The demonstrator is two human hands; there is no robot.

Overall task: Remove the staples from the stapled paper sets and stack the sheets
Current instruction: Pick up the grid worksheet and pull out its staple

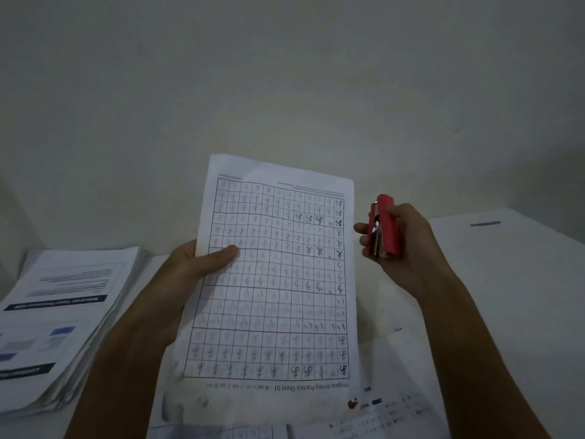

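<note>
One practice sheet (272,280) held up over the table (522,296), long axis running away from the camera, title edge nearest (print upside down). Left hand (186,274) pinches its left edge, thumb on top. Right of sheet, apart: right hand (402,245) grips red staple remover (384,226). Left of sheet: paper stack (63,318).

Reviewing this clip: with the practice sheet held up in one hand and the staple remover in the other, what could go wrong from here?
1. The left hand pinches the practice sheet only at one edge, in mid-air; it may sag or crease.
2. The right hand holds the red staple remover close to the sheet's edge, so its metal claws could snag the paper.
3. The paper stack looks uneven; added sheets might slide.
</note>
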